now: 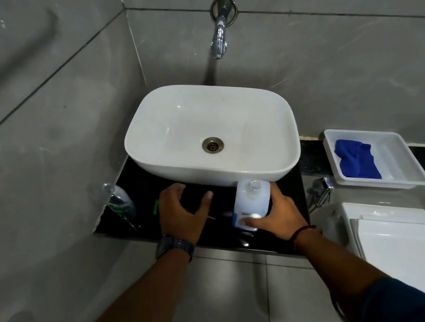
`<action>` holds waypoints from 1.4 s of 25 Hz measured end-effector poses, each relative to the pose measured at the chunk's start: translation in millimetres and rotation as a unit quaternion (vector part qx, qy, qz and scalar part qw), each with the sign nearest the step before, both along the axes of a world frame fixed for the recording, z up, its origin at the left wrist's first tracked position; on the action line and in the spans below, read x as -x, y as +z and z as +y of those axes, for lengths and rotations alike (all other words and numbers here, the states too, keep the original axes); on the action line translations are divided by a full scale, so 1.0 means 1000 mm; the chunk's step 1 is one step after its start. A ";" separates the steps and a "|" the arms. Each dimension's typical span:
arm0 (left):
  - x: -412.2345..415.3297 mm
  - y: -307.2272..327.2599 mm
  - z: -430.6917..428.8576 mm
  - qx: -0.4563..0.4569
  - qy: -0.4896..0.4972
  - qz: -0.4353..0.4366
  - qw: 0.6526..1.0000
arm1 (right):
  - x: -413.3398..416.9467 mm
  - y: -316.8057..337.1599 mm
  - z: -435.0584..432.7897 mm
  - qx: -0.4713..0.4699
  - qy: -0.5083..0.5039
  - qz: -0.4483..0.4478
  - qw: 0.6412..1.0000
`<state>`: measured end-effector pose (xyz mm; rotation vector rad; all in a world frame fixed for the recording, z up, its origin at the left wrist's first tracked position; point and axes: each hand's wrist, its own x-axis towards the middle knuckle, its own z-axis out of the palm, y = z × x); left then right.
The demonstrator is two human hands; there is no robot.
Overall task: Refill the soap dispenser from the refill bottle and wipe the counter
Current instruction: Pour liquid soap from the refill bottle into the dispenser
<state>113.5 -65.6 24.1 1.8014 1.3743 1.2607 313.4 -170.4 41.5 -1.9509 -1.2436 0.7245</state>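
A white refill bottle [249, 200] with a blue label stands on the black counter [139, 186], right against the front of the basin. Its round neck points up. My right hand [275, 217] is wrapped around its lower part. A clear soap dispenser bottle [119, 198] with dark liquid low inside stands at the counter's left end by the wall. My left hand [183, 216] hovers over the counter between the two bottles, fingers spread and curved, holding nothing. A small green piece [155, 207] lies just left of that hand. A blue cloth [355, 159] lies in a white tray.
A white basin [210, 134] fills most of the counter, under a chrome wall tap [219, 35]. The white tray [407, 170] sits on a ledge to the right. A chrome valve [320, 187] and a white toilet cistern [394, 234] are at lower right. Grey tiled walls close in the left side.
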 end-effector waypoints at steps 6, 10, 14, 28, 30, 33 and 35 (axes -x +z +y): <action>0.080 -0.001 0.036 0.008 0.238 0.010 0.971 | 0.030 0.017 0.019 -0.017 -0.012 -0.038 0.999; 0.117 -0.006 0.058 0.056 0.277 0.058 0.957 | 0.049 0.043 0.038 -0.049 0.001 -0.044 0.998; 0.138 -0.017 0.087 0.113 0.173 0.024 0.978 | 0.060 0.069 0.060 -0.094 -0.004 -0.037 0.995; 0.098 0.015 0.092 0.083 0.139 -0.051 0.985 | 0.052 0.108 0.074 -0.150 -0.018 -0.023 0.988; 0.073 0.049 0.087 0.036 0.126 -0.069 0.989 | 0.048 0.131 0.076 -0.168 -0.025 -0.044 0.985; 0.031 0.105 0.073 -0.020 0.101 -0.093 0.990 | 0.036 0.179 0.079 -0.184 -0.033 -0.102 0.977; 0.007 0.137 0.061 -0.037 0.066 -0.099 0.992 | 0.026 0.211 0.080 -0.164 -0.042 -0.168 0.971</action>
